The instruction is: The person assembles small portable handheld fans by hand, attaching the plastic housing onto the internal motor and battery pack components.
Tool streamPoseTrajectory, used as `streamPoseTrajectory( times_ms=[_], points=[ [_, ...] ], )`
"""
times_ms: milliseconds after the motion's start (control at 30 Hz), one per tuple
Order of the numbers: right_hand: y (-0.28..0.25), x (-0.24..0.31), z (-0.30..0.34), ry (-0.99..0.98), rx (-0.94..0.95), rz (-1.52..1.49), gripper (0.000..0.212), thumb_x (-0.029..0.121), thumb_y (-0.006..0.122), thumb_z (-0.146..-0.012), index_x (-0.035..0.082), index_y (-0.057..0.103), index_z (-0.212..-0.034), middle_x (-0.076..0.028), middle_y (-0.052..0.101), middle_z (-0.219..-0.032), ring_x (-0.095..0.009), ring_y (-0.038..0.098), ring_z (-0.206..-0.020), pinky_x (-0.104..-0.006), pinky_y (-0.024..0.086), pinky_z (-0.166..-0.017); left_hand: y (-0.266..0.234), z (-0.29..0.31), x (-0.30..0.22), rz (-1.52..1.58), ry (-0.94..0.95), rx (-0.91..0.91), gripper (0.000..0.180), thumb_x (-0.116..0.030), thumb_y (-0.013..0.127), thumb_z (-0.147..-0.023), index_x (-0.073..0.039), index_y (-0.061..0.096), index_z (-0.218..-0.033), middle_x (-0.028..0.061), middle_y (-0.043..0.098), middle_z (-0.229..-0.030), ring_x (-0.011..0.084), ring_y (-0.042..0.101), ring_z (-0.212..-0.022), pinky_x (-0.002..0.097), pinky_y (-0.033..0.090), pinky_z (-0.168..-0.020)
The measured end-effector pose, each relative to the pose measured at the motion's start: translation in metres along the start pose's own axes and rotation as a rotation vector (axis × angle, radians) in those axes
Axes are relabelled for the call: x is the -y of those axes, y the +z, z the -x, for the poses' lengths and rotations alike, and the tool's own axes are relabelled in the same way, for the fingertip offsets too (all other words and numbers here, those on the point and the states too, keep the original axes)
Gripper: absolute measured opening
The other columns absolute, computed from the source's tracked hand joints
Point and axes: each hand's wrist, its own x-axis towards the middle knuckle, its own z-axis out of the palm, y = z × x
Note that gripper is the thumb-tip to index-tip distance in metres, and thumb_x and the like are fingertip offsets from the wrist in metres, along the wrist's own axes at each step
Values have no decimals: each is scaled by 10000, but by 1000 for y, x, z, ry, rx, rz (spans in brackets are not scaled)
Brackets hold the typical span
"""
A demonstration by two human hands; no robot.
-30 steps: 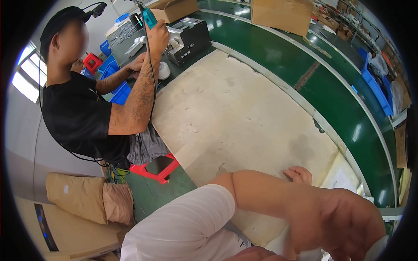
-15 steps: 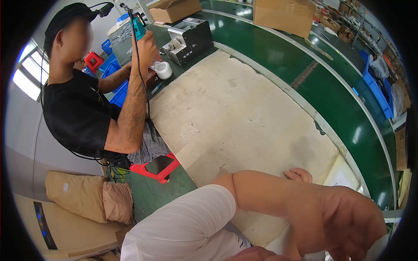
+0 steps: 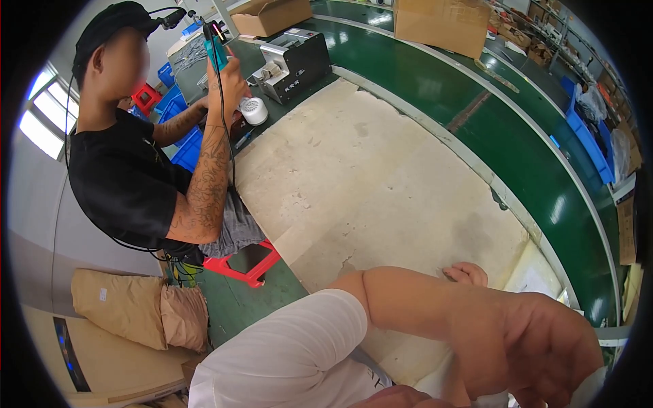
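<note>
My left arm in a white sleeve crosses the lower part of the head view to the right. At its end, very close to the camera, is my left hand [image 3: 547, 347], its fingers bent and partly in shadow. A whitish piece [image 3: 592, 389] borders this hand at the lower right; its kind is unclear. Just beyond the left forearm a few curled fingers show, apparently my right hand [image 3: 468, 273], close to the pale worn tabletop [image 3: 381, 177]. The rest of that hand is hidden behind the forearm. What either hand holds, if anything, does not show.
At the left a co-worker [image 3: 126, 163] on a red stool [image 3: 248, 268] holds a teal corded tool [image 3: 216, 56]. A white round part [image 3: 254, 111] lies near a black-and-silver machine [image 3: 292, 64]. Beyond stand a cardboard box [image 3: 442, 27] and a blue bin [image 3: 588, 136].
The co-worker's raised hand has come down slightly with the teal tool, which has tilted a little. My own arms and hands look the same.
</note>
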Motion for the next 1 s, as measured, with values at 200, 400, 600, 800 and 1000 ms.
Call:
streamPoseTrajectory(
  times_ms=[200, 400, 600, 800, 1000],
  points=[
    [-2, -1, 1, 11, 17, 3, 296, 50, 701, -629, 70, 633, -917, -69, 539, -1004, -282, 466, -1015, -371, 417, -843, -1, -4, 0, -42, 4, 22, 754, -23, 613, -736, 113, 176, -1336, 245, 322, -1359, 311, 387, -1233, 432, 369, -967],
    [0, -1, 0, 16, 10, -9, 299, 54, 705, -629, 74, 634, -919, -70, 538, -1007, -283, 465, -1017, -371, 416, -846, -3, -3, 1, -18, 16, 43, 733, 5, 576, -721, 101, 189, -1336, 248, 325, -1357, 317, 389, -1231, 435, 373, -958],
    [-1, -4, 1, 6, 0, -39, 302, 68, 712, -633, 81, 633, -924, -77, 537, -1008, -286, 468, -1012, -371, 416, -846, 0, -3, 1, 0, 7, 35, 735, 25, 569, -707, 96, 196, -1336, 251, 329, -1354, 322, 393, -1229, 423, 375, -959],
    [-10, 5, -7, -9, 79, 33, 294, 90, 718, -652, 84, 633, -934, -79, 534, -1019, -286, 468, -1010, -370, 414, -850, 9, -1, -8, -2, -29, -50, 721, 52, 567, -705, 90, 213, -1332, 251, 347, -1343, 322, 396, -1228, 412, 374, -968],
    [-14, 2, -8, 27, 151, 5, 287, 103, 714, -669, 89, 633, -944, -77, 527, -1038, -283, 454, -1031, -369, 408, -868, 12, 0, -3, 32, 4, -124, 711, 63, 570, -701, 81, 239, -1330, 254, 371, -1327, 316, 431, -1201, 400, 395, -954]
  ],
)
